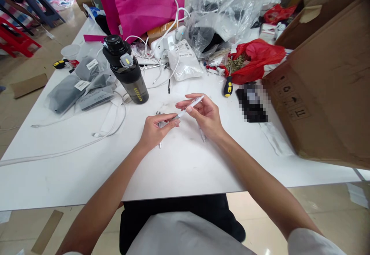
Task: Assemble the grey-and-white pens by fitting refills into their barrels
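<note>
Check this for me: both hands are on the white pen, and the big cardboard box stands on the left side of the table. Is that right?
Not quite: the big cardboard box stands on the right side of the table, as the head view shows. The left hand and right hand are both on the white pen, as you said.

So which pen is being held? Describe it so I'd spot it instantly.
At the white table, find the left hand and right hand close together. The white pen slants between them, raised in the air, unlike the slim items lying below.
</note>
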A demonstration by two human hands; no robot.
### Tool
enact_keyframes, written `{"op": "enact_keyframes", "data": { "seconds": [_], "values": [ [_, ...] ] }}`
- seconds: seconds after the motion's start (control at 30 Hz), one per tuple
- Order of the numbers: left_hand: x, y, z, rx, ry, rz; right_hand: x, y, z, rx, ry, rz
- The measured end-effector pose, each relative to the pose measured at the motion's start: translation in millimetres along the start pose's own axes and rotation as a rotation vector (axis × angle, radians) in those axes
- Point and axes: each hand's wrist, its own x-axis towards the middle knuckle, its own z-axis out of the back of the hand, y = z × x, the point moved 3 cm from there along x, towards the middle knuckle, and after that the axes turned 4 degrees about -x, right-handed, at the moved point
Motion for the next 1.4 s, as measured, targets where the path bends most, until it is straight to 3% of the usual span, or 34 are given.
{"op": "enact_keyframes", "data": {
  "seconds": [0.43, 0.67, 0.9, 1.03, 1.2, 1.4],
  "values": [
    [8.6, -0.4, 9.4, 0.074, 0.070, 0.082, 6.4, 0.3, 9.6, 0.216, -0.133, -0.081],
    [0.8, -6.2, 3.0, 0.088, -0.005, -0.088, 6.9, -2.2, 10.0, 0.239, -0.212, -0.029],
    [-3.7, -3.5, -8.8, 0.158, -0.015, -0.295, 10.4, -3.8, 9.1, 0.322, -0.267, -0.098],
    [-1.8, -3.3, -6.7, 0.123, -0.047, -0.197, 15.1, -0.7, 15.3, 0.582, -0.279, -0.186],
    [2.2, -4.3, 3.5, -0.006, -0.167, -0.033, 16.0, -2.4, 40.5, 0.868, -0.296, -0.333],
    [3.5, -2.3, 7.5, -0.068, -0.213, 0.009, 10.0, -11.5, 59.8, 1.041, -0.402, -0.328]
  ]
}}
